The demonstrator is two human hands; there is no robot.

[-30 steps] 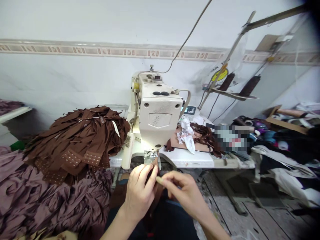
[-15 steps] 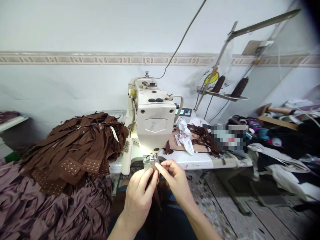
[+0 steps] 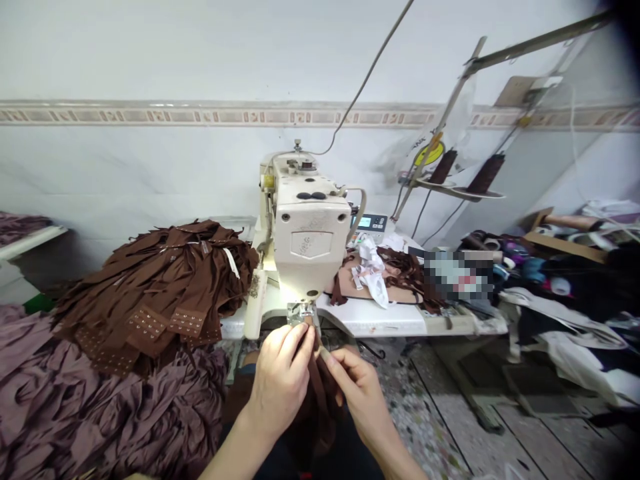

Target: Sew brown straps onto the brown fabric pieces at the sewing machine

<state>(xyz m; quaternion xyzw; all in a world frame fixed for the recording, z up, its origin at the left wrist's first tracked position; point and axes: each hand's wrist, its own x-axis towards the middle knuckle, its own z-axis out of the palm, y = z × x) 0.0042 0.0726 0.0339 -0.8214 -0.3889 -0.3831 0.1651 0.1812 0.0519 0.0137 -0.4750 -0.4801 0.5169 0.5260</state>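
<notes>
Pile, far left: mauve fabric [image 3: 100, 407], heaped in folds.
Stack: brown strips [image 3: 155, 293] with hook-and-eye tape, beside the machine.
Left hand [image 3: 280, 387]: fingers [image 3: 295, 340] together, clamped on the brown strip [image 3: 320, 407] just below the presser foot [image 3: 303, 315].
Task item: the brown strip hangs from the presser foot, down past both hands.
Right hand [image 3: 357, 400]: thumb and fingers [image 3: 345, 363] together on a pale item [image 3: 325, 353], touching the strip.
Machine: sewing machine [image 3: 305, 233], white; control panel [image 3: 369, 223] digits too small to read.
Bench: white scraps [image 3: 373, 273] on a tan pad [image 3: 350, 287].
Stand, far right: two thread cones [image 3: 443, 167]; yellow label [image 3: 429, 153] unreadable.
</notes>
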